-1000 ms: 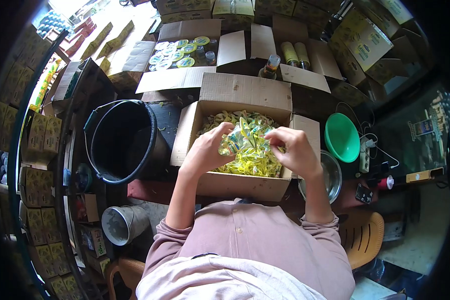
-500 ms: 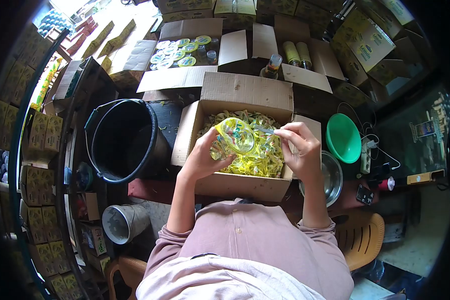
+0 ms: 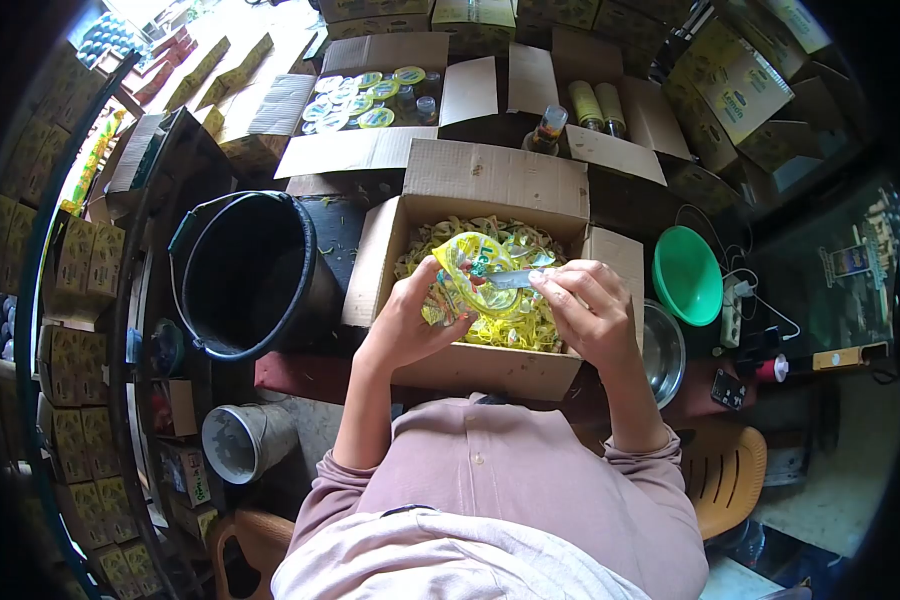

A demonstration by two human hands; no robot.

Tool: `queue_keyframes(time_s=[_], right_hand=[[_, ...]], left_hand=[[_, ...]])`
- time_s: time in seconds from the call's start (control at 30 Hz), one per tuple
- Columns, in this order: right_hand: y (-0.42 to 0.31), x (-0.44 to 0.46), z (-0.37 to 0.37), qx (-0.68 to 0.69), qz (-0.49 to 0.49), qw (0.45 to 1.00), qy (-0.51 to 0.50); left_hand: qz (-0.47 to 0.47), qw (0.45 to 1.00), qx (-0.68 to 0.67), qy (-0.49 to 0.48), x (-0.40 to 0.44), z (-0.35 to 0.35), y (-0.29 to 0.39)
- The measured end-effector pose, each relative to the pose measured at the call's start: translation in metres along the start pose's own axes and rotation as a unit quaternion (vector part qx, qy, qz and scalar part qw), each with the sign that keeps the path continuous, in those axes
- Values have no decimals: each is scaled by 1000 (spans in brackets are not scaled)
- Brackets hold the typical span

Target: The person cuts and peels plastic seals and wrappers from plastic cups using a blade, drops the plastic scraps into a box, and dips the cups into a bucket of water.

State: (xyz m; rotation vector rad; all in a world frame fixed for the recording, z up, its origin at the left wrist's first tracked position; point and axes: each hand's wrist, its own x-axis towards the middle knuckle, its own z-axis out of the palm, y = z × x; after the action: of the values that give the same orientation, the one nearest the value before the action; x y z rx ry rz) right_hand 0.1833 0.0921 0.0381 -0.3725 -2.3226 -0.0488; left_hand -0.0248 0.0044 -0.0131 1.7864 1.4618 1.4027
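My left hand [image 3: 407, 318] is closed around a clear plastic cup [image 3: 462, 262] with yellow and green printing, tilted above the cardboard box. A small metal knife [image 3: 511, 280] is pinched between the fingers of my right hand [image 3: 592, 308]. Its blade points left and lies across the cup near the printed lettering; whether it cuts into the plastic I cannot tell. Under both hands, the open cardboard box [image 3: 497, 166] holds a heap of yellow and clear plastic scraps [image 3: 515, 332].
To the left stand a black bucket [image 3: 315, 275] and, lower, a grey bucket [image 3: 232, 445]. On the right are a green bowl [image 3: 686, 275] and a metal bowl [image 3: 667, 350]. Behind, one box holds printed cups [image 3: 370, 92], another yellow rolls [image 3: 598, 105]; a bottle [image 3: 548, 130] stands between.
The knife has moved left and down, and its blade now crosses the cup. My right hand has turned with it. The left hand still holds the cup, turned slightly.
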Motion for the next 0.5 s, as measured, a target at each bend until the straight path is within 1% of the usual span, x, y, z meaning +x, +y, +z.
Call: queue_keyframes(time_s=[0.23,0.33,0.43,0.5], right_hand=[[1,0,3,-9,-21,1000,11],[1,0,7,4,-23,1000,14],[3,1,8,21,-27,999,21],[5,1,9,28,-35,999,28]], left_hand=[[0,999,-47,-7,0,1,3],[-14,999,-9,-35,0,1,2],[2,997,-47,-65,4,3,8],[-34,994,-70,-77,-1,7,0]])
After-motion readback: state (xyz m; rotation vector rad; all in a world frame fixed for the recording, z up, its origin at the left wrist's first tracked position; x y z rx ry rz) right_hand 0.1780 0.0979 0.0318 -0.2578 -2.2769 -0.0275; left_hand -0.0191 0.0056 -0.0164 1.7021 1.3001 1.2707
